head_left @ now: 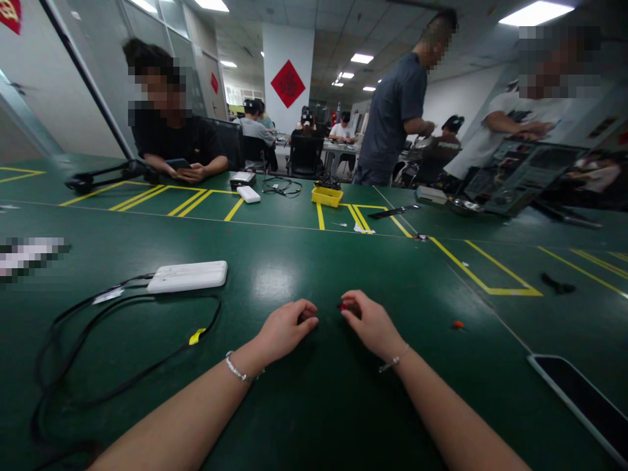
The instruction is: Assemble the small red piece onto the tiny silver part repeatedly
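Above the green table, my right hand (370,320) pinches a small red and dark piece (342,306) between thumb and fingertips. What kind of piece it is I cannot make out. To its left, my left hand (287,329) is loosely curled, the thumb close to the fingers, and nothing shows in it. The two hands face each other with a short gap between them. A small orange-red piece (458,324) lies on the table to the right of my right hand.
A white power bank (187,277) with looping black cables (73,356) lies at left. A phone (583,399) rests at the right edge. Farther back are a yellow tray (327,197), a white box (248,194) and a computer case (527,173). People sit and stand beyond.
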`<move>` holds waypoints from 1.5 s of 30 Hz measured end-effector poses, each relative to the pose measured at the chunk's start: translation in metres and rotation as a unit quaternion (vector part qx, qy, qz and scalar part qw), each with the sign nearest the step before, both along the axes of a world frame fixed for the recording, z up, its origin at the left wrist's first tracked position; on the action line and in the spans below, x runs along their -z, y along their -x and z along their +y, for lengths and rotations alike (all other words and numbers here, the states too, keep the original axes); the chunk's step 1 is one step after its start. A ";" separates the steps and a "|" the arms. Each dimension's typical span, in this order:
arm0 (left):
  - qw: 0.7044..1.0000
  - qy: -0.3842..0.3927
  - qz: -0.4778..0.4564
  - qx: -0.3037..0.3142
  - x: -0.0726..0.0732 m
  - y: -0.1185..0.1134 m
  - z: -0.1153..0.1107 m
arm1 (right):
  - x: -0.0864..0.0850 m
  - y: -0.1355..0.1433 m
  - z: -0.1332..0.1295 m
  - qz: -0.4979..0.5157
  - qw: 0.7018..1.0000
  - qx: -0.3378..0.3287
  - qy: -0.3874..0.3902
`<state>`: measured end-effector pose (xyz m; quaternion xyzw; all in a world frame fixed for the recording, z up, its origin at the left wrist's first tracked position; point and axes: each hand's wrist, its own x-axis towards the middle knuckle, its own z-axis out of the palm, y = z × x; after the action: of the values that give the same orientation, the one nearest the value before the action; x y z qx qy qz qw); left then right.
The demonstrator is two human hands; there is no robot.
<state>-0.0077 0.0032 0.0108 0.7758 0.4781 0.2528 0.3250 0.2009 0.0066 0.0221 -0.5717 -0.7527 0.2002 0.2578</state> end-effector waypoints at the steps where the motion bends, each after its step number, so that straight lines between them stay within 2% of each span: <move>1: 1.000 -0.003 0.008 0.001 0.000 0.000 0.000 | 0.000 0.015 -0.005 0.020 0.999 -0.046 0.002; 3: 0.999 -0.013 0.029 0.009 0.000 -0.001 0.000 | 0.001 0.033 -0.012 0.038 0.993 -0.110 0.001; 5: 0.999 -0.025 0.044 0.020 0.001 -0.001 0.001 | 0.003 0.039 -0.016 0.048 0.990 -0.132 0.001; 11: 0.998 -0.032 0.055 0.027 0.005 -0.001 0.002 | 0.005 0.032 -0.015 0.068 0.992 -0.110 -0.001; 16: 0.999 -0.008 0.046 0.023 0.000 -0.001 0.000 | 0.003 0.024 -0.006 0.024 0.993 -0.115 -0.021; 18: 0.999 0.011 0.025 0.019 -0.004 0.000 -0.001 | 0.000 0.007 0.001 -0.043 0.995 -0.060 -0.062; 20: 1.000 0.023 0.003 0.015 -0.006 0.000 -0.001 | -0.001 -0.020 0.009 -0.142 0.985 0.044 -0.092; 21: 1.000 0.024 -0.006 0.012 -0.006 0.000 -0.001 | -0.001 -0.036 0.012 -0.195 0.970 0.112 -0.091; 23: 1.000 0.025 -0.016 0.005 -0.005 0.001 -0.001 | 0.000 -0.071 0.014 -0.278 0.924 0.255 -0.056; 25: 1.000 0.025 -0.019 -0.001 -0.004 0.001 0.000 | 0.004 -0.103 0.013 -0.309 0.878 0.364 0.017; 26: 0.999 0.026 -0.019 -0.003 -0.004 0.001 0.000 | 0.006 -0.117 0.012 -0.308 0.865 0.392 0.058; 28: 0.999 0.025 -0.019 -0.003 -0.003 0.001 0.000 | 0.008 -0.134 0.009 -0.300 0.856 0.404 0.115; 30: 0.999 0.024 -0.022 -0.003 -0.003 0.001 0.000 | 0.009 -0.138 0.010 -0.305 0.858 0.395 0.119; 32: 0.999 0.026 -0.025 -0.003 -0.003 0.001 0.000 | 0.008 -0.130 0.012 -0.317 0.867 0.372 0.094; 35: 0.999 0.031 -0.024 -0.008 -0.003 0.001 -0.001 | 0.003 -0.102 0.015 -0.288 0.913 0.279 0.071; 37: 0.999 0.037 -0.028 -0.007 -0.003 0.001 -0.001 | -0.002 -0.075 0.014 -0.193 0.962 0.184 0.066; 39: 0.998 0.042 -0.035 -0.006 -0.003 0.000 -0.001 | -0.006 -0.046 0.009 -0.042 0.992 0.080 0.091; 40: 0.998 0.043 -0.038 -0.005 -0.004 0.000 -0.002 | -0.007 -0.031 0.005 0.040 0.992 0.034 0.115; 42: 0.998 0.040 -0.039 -0.005 -0.004 0.000 -0.002 | -0.009 -0.004 -0.002 0.181 0.968 -0.031 0.170; 45: 0.999 0.026 -0.035 -0.011 -0.005 0.000 -0.002 | -0.008 0.025 -0.008 0.318 0.921 -0.058 0.216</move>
<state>-0.0072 0.0014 0.0154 0.7527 0.4812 0.2701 0.3591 0.1762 -0.0016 0.0296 -0.4751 -0.6014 0.5439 0.3416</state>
